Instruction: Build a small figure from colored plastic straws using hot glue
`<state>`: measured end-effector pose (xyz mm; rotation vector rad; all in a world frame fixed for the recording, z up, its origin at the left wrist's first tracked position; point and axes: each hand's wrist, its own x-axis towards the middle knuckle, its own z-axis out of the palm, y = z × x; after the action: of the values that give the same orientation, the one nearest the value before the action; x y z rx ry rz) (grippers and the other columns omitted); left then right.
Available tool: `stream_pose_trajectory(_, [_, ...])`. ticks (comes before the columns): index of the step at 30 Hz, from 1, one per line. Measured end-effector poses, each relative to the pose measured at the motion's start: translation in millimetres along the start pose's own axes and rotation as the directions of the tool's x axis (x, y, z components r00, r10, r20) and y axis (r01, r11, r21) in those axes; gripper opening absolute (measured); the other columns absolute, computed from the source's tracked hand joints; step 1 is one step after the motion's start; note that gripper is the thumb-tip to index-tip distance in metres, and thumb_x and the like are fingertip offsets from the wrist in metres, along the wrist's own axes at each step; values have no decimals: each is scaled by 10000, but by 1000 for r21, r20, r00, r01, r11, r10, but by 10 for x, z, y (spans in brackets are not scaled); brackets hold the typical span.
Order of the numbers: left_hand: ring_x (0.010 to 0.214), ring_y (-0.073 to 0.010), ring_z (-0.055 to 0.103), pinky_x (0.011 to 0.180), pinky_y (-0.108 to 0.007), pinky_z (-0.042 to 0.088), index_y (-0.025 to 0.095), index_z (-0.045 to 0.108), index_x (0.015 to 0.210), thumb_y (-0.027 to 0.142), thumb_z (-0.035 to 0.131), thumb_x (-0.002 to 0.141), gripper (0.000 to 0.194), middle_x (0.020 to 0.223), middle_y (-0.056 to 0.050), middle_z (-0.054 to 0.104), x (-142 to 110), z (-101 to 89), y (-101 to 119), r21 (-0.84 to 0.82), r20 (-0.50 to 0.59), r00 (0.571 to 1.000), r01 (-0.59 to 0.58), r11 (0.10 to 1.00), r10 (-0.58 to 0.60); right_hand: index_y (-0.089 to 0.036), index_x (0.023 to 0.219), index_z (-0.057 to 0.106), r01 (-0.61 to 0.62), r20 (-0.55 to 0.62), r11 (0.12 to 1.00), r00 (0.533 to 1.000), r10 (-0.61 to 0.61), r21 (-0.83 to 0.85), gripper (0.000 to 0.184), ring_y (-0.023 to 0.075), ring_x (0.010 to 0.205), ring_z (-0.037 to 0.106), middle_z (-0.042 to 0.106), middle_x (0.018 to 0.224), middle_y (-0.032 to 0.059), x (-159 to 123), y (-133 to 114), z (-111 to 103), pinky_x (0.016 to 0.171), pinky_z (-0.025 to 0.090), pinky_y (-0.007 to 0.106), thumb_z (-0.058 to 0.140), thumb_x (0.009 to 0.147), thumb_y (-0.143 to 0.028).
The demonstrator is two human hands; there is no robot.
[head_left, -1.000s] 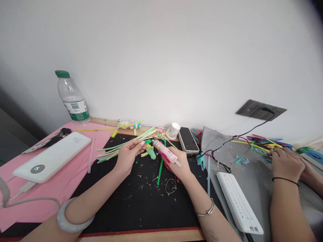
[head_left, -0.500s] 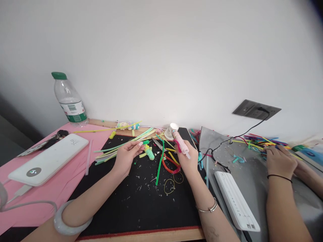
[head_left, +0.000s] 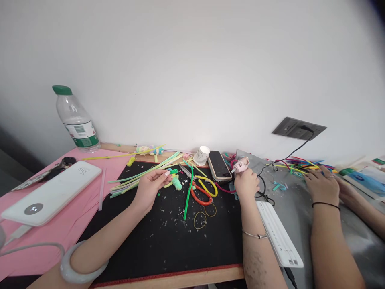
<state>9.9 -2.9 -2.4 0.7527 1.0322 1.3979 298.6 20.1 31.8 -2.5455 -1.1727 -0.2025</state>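
Note:
My left hand (head_left: 152,185) pinches a small pipe-cleaner figure (head_left: 176,182) in pale green, yellow and bright green above the black mat (head_left: 168,245). In my right hand (head_left: 247,185) is a pink hot glue gun (head_left: 241,164), its nozzle pointing left, at the seam between the black mat and the grey mat. Between my hands lie a green pipe cleaner (head_left: 189,194), a red loop (head_left: 200,196), a yellow loop (head_left: 210,185) and scissors (head_left: 185,170). The scissors are partly covered by other pieces.
Behind these stand a paper cup (head_left: 201,155) and a phone (head_left: 219,165). A bottle (head_left: 77,120) and power bank (head_left: 52,192) rest on the left. At right are a white power strip (head_left: 279,237), a wall socket (head_left: 299,128) and another person's hands (head_left: 323,184).
My right hand has swung to the right with the glue gun, uncovering the phone and the yellow loop. My left hand keeps its pinch on the figure. The view has shifted slightly.

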Motion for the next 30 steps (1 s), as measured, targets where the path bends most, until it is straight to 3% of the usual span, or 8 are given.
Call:
stream_pose_trajectory(4, [735, -174, 660, 778, -320, 504, 157, 707, 798, 379, 823, 588, 327, 717, -26, 716, -13, 4, -3, 8, 37, 999, 19, 1000, -20, -78, 1172, 549, 0, 50, 999, 999, -2, 43, 380, 391, 1144, 462, 477, 1229, 248, 63, 89, 69, 862, 409, 485, 487, 824, -218])
stream_pose_trajectory(7, [739, -179, 670, 779, -325, 512, 155, 700, 796, 375, 823, 589, 326, 727, -32, 721, -21, 8, 13, -1, 33, 999, 22, 1000, -22, -87, 1202, 564, 133, -121, 981, 986, -116, 142, 437, 409, 1150, 429, 460, 1263, 249, 53, 80, 80, 867, 392, 506, 512, 778, -181])
stream_pose_trajectory(10, [761, -180, 682, 796, -324, 515, 155, 689, 807, 366, 825, 587, 334, 759, -37, 731, -24, 15, 32, -18, 23, 999, 24, 1000, -24, -118, 1175, 590, 359, -376, 899, 892, -252, 252, 396, 370, 1171, 415, 494, 1247, 211, -9, -7, 62, 926, 352, 505, 486, 798, -181])
stream_pose_trajectory(12, [775, -183, 688, 803, -325, 517, 153, 685, 821, 365, 823, 590, 343, 781, -44, 736, -24, 20, 37, -21, 20, 999, 25, 999, -25, -140, 1088, 617, 538, -449, 778, 811, -374, 324, 307, 307, 1117, 468, 561, 1148, 172, -108, -107, 54, 940, 348, 463, 446, 838, -190])
stream_pose_trajectory(14, [790, -187, 692, 806, -326, 522, 151, 680, 828, 366, 819, 599, 343, 789, -49, 737, -24, 23, 34, -19, 27, 999, 33, 999, -32, -150, 1017, 620, 675, -384, 619, 738, -555, 402, 248, 249, 958, 534, 629, 974, 120, -265, -233, 65, 881, 382, 395, 432, 864, -203])
stream_pose_trajectory(17, [830, -194, 696, 828, -327, 524, 152, 670, 844, 346, 816, 613, 335, 803, -53, 740, -21, 18, 18, -19, 42, 998, 46, 999, -45, -166, 997, 627, 708, -217, 562, 684, -697, 428, 216, 237, 856, 519, 634, 872, 86, -551, -432, 127, 776, 386, 350, 491, 860, -263])
stream_pose_trajectory(24, [868, -193, 699, 850, -324, 524, 147, 655, 875, 336, 798, 654, 324, 834, -67, 745, -22, -7, 0, -10, 80, 995, 57, 998, -56, -158, 1139, 562, 635, -6, 673, 729, -685, 379, 407, 258, 885, 497, 627, 915, 84, -842, -631, 312, 750, 376, 354, 550, 732, -167])
stream_pose_trajectory(30, [857, -192, 701, 824, -314, 525, 156, 641, 888, 350, 785, 670, 326, 869, -74, 745, -11, 0, -3, 3, 72, 995, 70, 998, -70, -152, 1057, 581, 504, -57, 496, 740, -670, 707, 373, 195, 812, 555, 622, 872, 56, -767, -576, 368, 756, 451, 329, 499, 696, -102])
